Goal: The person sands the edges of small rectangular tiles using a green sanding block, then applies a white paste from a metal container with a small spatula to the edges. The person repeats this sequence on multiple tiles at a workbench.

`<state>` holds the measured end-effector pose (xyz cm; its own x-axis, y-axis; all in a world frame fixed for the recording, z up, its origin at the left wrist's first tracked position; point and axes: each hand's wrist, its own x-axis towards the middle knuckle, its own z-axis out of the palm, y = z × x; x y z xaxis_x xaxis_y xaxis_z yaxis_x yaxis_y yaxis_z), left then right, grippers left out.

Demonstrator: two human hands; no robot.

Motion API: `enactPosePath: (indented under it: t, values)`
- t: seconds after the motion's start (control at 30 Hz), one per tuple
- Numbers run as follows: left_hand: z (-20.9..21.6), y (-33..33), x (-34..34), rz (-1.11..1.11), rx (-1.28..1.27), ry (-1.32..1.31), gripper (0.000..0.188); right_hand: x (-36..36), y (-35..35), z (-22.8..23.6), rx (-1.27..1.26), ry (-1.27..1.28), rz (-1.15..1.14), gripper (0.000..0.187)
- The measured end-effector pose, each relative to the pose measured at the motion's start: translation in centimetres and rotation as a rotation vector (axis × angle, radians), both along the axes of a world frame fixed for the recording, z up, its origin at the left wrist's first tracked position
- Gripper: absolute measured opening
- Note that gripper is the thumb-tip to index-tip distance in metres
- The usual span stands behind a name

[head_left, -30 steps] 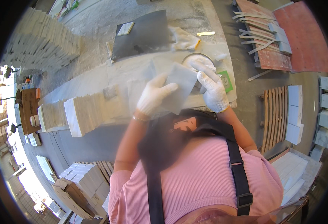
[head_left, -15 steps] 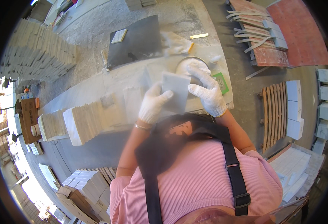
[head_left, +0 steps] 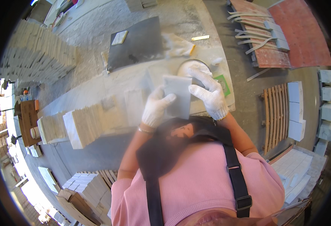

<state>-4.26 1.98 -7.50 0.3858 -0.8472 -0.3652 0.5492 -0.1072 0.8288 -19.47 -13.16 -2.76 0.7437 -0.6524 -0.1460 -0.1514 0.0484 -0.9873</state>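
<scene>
Holding one grey tile [head_left: 178, 98] in the left hand [head_left: 156, 107], near the centre of the frame, just above the dark apron [head_left: 150, 158]. Gripping at the left edge, with the thumb over the face and the other fingers mostly hidden behind. Holding the right hand [head_left: 210, 98] at the tile's right edge, with thumb and forefinger spread wide and nothing seen pinched between. Cannot tell whether touching the tile with that thumb tip or only near.

Surroundings: just beyond the right fingers, a round tub [head_left: 184, 62] of white stuff; beside it, to the right, a green card [head_left: 223, 84]. Upper centre, a black sheet [head_left: 139, 43] with a small pale tile [head_left: 119, 37] on top; beside the sheet, a spare glove [head_left: 177, 45]. Left of centre, a row of tiles [head_left: 93, 122] on the table [head_left: 201, 22].

Handling notes, by judgement: probably brittle at the corners, so best to grip firmly without squeezing hard. Better to move the left thumb nearer the edge, leaving more of the face free. Steady the right edge lightly with the right thumb. Turn slowly, over the table rather than the apron, with corners clear of the tub.
</scene>
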Motion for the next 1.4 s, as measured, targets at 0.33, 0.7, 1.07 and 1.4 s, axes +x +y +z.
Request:
enactPosePath:
  t: [0.33,0.7,1.07,1.4]
  values:
    - [2.5,-0.6,0.5,0.002,0.106,-0.016,0.045,0.8,-1.1,-3.1,0.077,-0.033,-0.08,0.045]
    - [1.2,-1.1,3.5,-0.14,0.212,-0.238,0.033,-3.0,-2.5,-4.1,0.033,0.022,-0.163,0.045]
    - [-0.9,-4.4,8.4,-0.581,0.237,-1.0,0.044,-10.1,-5.2,-9.5,-0.878,0.744,-0.181,0.073]
    - [0.6,-4.2,3.3,-0.472,0.477,-1.549,0.083,-9.4,-6.0,-12.0,-0.825,0.898,-0.134,0.075]
